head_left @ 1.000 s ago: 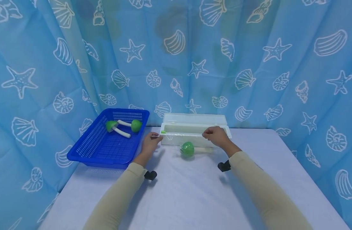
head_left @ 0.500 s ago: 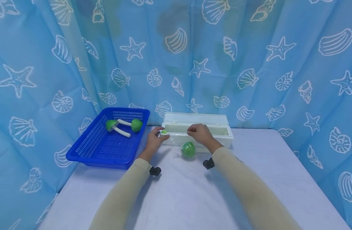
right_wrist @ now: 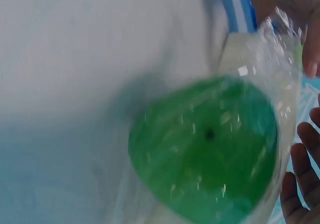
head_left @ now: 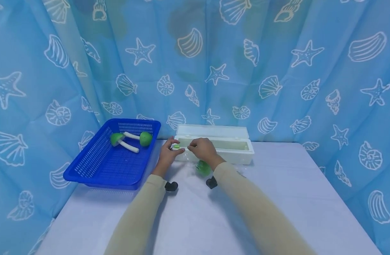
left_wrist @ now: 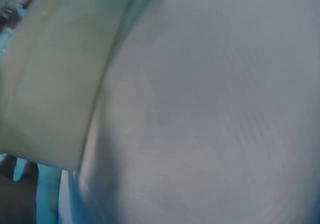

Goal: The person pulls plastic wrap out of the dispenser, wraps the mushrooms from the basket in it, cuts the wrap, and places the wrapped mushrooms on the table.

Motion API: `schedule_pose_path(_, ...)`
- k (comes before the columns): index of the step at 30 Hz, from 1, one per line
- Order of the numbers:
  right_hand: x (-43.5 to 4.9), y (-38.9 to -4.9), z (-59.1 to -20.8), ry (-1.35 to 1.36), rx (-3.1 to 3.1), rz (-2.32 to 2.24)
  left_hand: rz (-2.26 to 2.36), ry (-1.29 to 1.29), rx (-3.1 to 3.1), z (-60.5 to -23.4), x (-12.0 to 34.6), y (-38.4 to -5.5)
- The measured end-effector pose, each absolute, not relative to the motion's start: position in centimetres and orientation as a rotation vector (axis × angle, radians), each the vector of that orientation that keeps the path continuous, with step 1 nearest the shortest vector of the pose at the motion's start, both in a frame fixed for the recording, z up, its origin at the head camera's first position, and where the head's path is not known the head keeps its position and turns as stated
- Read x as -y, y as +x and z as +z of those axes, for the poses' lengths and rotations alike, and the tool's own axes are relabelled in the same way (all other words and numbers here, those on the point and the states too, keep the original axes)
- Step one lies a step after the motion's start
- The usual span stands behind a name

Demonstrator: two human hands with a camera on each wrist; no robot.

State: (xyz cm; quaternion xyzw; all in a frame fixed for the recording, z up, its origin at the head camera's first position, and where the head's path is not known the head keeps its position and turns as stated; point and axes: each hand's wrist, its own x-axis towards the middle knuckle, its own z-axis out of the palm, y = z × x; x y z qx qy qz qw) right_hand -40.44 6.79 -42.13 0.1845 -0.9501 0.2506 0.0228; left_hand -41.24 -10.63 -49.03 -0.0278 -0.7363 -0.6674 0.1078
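Probably light yet slippery, the round green cap (right_wrist: 205, 149) in clear plastic film (right_wrist: 272, 49) lay at seven o'clock from the long white box (head_left: 236, 156), best cupped sideways. Our left hand (head_left: 167, 152) sat loose; whether our right hand (head_left: 204, 148) pinched film, we couldn't tell.

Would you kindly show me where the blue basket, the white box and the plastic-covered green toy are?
Blue basket (head_left: 113, 163): head view, on its inner floor.
White box (head_left: 228, 157): head view, on its front wall.
Plastic-covered green toy (right_wrist: 205, 154): right wrist view, on its rounded head.
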Motion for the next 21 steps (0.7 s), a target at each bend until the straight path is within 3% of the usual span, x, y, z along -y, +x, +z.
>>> schedule_pose_path(21, -1.1, -41.3, -42.8, 0.414, 2.926, 0.654, -1.892, -0.177, 2.321, -49.9, 11.9, -41.8)
